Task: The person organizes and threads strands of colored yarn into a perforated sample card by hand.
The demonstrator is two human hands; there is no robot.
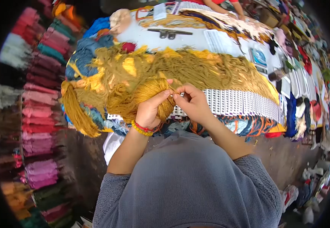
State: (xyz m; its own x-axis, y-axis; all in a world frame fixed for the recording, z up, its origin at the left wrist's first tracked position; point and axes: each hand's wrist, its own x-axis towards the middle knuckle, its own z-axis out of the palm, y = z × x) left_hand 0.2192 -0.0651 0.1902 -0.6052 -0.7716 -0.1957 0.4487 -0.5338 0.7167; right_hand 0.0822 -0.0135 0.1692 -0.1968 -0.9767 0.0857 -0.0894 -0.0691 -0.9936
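My left hand (148, 111) grips a ball of mustard-yellow yarn (153, 93) in front of my chest. My right hand (192, 102) pinches a thin strand of the same yarn against the ball's right side. Both hands hover over a big loose pile of mustard and yellow yarn (195, 66) that lies across a white table (195, 38). A white gridded sheet (244, 103) hangs over the table's near edge under my right hand. A beaded bracelet sits on my left wrist.
Shelves of pink, red and green yarn skeins (39, 110) line the left. Blue yarn (85, 57) lies at the table's left end. Large shears (169, 33) rest on the table farther back. Another person's arm (220, 8) reaches in at the far end. More yarn bundles hang at right.
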